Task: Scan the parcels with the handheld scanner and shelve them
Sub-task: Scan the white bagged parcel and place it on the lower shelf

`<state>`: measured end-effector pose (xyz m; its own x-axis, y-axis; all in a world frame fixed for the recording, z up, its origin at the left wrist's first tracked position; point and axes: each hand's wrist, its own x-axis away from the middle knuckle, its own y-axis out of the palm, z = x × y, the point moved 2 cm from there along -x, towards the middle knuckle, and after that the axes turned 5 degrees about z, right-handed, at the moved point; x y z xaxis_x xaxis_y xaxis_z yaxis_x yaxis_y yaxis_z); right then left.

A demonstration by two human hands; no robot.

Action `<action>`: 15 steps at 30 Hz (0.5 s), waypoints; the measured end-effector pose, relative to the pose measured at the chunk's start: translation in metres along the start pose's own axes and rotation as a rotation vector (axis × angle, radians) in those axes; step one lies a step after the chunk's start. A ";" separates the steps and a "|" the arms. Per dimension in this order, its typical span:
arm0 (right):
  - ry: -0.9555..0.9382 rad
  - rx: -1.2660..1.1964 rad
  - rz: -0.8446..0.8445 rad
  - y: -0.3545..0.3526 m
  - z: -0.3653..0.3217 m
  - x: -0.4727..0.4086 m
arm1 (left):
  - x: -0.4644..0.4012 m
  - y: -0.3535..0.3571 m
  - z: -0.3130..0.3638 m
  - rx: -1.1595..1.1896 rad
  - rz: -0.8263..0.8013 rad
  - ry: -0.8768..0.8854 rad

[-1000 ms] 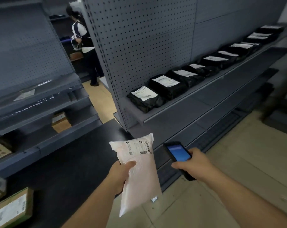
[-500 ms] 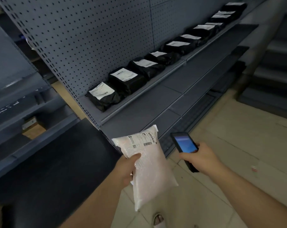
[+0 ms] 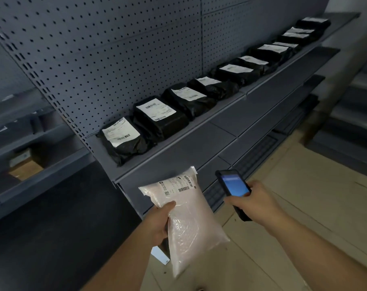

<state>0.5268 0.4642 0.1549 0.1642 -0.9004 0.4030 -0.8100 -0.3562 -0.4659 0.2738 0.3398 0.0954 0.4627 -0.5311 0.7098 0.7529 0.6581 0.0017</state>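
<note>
The left hand (image 3: 160,222) grips a pale soft parcel (image 3: 186,215) by its left edge, thumb on top, while the right hand (image 3: 253,201) is wrapped round the handheld scanner (image 3: 233,186), its screen lit, just beside the parcel's label. The bag looks light, limp and slick, so a mid-edge hold probably suits. Beyond, black parcels (image 3: 161,116) line the shelf (image 3: 178,143).

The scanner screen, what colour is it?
Blue, lit up on the scanner, seen in the head view.
</note>
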 end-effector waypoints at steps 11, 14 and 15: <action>-0.028 0.108 -0.178 0.015 -0.015 -0.106 | -0.044 0.020 0.012 0.104 0.202 -0.062; -0.077 0.170 -0.239 0.021 -0.019 -0.133 | -0.050 0.025 0.014 0.142 0.257 -0.067; -0.087 0.189 -0.249 0.024 -0.020 -0.142 | -0.054 0.025 0.014 0.152 0.265 -0.063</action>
<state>0.4732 0.5885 0.1021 0.3985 -0.7948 0.4577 -0.6211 -0.6010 -0.5030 0.2609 0.3928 0.0671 0.6002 -0.2989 0.7419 0.5290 0.8441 -0.0879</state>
